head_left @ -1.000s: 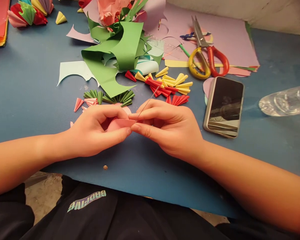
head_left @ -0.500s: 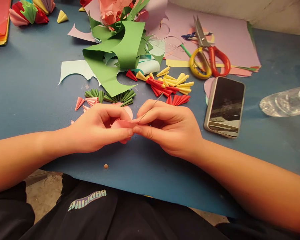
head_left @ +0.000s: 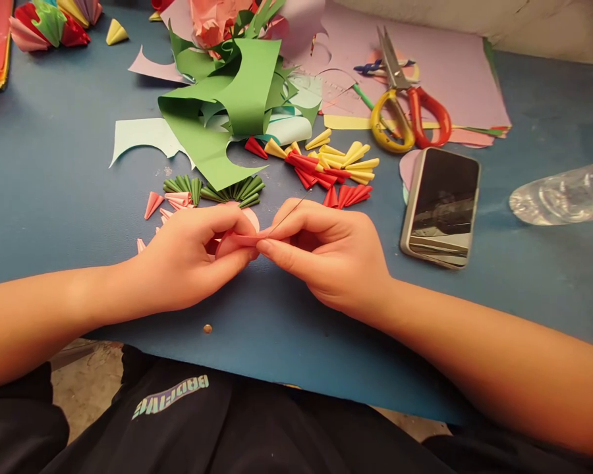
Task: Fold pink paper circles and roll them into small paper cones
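Your left hand (head_left: pixel 192 260) pinches a curled pink paper (head_left: pixel 241 241) from one side, and here's your right hand (head_left: pixel 333 257), thumb and fingers pressed on its tip, a thin rod (head_left: pixel 292 211) slanting up across them! The paper's between both hands, nearer you than the green cones (head_left: pixel 237 192).

Over my remote feed, mid-view, I note pink paper (head_left: pixel 247 241), matt and smooth. Scissors (head_left: pixel 400 83), 1 o'clock: shiny metal blades (head_left: pixel 391 58), glossy, plastic-looking handles (head_left: pixel 416 102). Phone (head_left: pixel 441 207), 3 o'clock: glossy, mirror-like screen (head_left: pixel 445 197). Bottle (head_left: pixel 563 193) farther out, 3 o'clock: clear, shiny, plastic-looking. Green scraps (head_left: pixel 250 85), 11 o'clock: matt paper. Tabletop (head_left: pixel 257 332), 7 o'clock: smooth, faint sheen. Clothing (head_left: pixel 277 434), 6 o'clock: dull cloth.
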`<state>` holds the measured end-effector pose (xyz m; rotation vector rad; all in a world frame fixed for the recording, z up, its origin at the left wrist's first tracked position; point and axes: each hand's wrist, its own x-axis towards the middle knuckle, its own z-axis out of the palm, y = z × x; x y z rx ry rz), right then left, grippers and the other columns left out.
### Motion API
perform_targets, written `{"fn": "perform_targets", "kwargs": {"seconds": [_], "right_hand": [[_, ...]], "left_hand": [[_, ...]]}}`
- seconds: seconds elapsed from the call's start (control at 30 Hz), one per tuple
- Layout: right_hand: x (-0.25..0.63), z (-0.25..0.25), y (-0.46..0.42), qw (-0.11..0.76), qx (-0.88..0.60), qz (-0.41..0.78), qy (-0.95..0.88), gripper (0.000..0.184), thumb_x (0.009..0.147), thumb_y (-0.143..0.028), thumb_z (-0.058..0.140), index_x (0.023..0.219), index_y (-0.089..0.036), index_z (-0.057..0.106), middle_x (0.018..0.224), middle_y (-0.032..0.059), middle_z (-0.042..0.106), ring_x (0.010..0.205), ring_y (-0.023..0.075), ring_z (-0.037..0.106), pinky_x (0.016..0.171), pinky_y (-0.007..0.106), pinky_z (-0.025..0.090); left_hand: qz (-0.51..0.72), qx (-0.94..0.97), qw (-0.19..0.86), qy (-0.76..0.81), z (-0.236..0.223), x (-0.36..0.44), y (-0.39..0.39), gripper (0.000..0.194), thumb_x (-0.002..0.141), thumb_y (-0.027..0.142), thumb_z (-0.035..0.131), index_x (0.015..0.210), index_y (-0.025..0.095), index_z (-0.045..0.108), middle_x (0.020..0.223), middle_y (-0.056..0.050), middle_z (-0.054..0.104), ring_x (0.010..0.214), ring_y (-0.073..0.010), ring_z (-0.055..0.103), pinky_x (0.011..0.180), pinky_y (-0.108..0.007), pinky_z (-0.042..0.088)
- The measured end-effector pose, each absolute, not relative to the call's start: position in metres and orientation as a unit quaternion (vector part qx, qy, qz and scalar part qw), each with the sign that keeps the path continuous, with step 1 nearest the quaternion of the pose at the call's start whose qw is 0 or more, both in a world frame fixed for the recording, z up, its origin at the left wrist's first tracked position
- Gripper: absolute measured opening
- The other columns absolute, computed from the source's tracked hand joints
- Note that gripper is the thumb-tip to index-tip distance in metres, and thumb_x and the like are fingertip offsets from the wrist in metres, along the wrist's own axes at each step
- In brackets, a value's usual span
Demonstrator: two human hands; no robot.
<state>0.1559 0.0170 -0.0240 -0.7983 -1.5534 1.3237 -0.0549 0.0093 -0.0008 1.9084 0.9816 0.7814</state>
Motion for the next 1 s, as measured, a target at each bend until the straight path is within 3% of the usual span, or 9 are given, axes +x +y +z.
{"fn": "perform_targets", "kwargs": {"seconds": [0.3,0.57,0.83,0.93,1.0], "right_hand": [[0.154,-0.026,0.016,0.475,-0.319,0.544,-0.613,0.005,0.086,-0.015,0.084,0.084,-0.019,0.081,0.078,0.0017,0.07,0.074,0.0132,0.059,0.066,0.029,0.048],[0.159,-0.026,0.021,0.457,-0.269,0.569,-0.629,0.015,0.081,-0.008,0.087,0.082,-0.021,0.081,0.079,0.0001,0.072,0.074,0.0122,0.062,0.064,0.027,0.051],[0.157,-0.023,0.017,0.459,-0.314,0.53,-0.64,0.01,0.083,-0.018,0.088,0.078,-0.021,0.079,0.075,0.0005,0.069,0.07,0.0127,0.059,0.061,0.028,0.049],[0.157,-0.023,0.017,0.46,-0.324,0.511,-0.65,0.006,0.087,-0.02,0.084,0.082,-0.022,0.08,0.079,0.002,0.07,0.074,0.0146,0.061,0.064,0.03,0.05],[0.158,-0.022,0.019,0.465,-0.305,0.492,-0.67,0.005,0.088,-0.019,0.081,0.086,-0.024,0.081,0.083,0.0035,0.071,0.076,0.0166,0.062,0.065,0.033,0.052]], "left_hand": [[0.316,0.758,0.404,0.403,0.004,-0.054,0.008,0.006,0.09,0.012,0.067,0.085,0.015,0.065,0.07,0.003,0.055,0.058,-0.0084,0.046,0.049,-0.023,0.038],[0.297,0.783,0.374,0.399,0.012,-0.054,0.007,0.017,0.089,0.009,0.064,0.073,0.016,0.061,0.068,0.001,0.062,0.06,-0.0093,0.053,0.053,-0.022,0.041],[0.296,0.808,0.33,0.388,0.007,-0.055,0.008,0.014,0.089,0.008,0.062,0.077,0.014,0.065,0.064,0.004,0.053,0.057,-0.0076,0.046,0.052,-0.022,0.038],[0.306,0.778,0.377,0.398,0.009,-0.055,0.009,0.013,0.091,0.011,0.064,0.079,0.015,0.067,0.071,0.0,0.063,0.06,-0.0085,0.053,0.053,-0.021,0.041],[0.303,0.733,0.462,0.398,0.011,-0.055,0.011,0.013,0.093,0.013,0.065,0.081,0.015,0.069,0.075,-0.001,0.069,0.063,-0.0096,0.059,0.055,-0.02,0.046]]}}
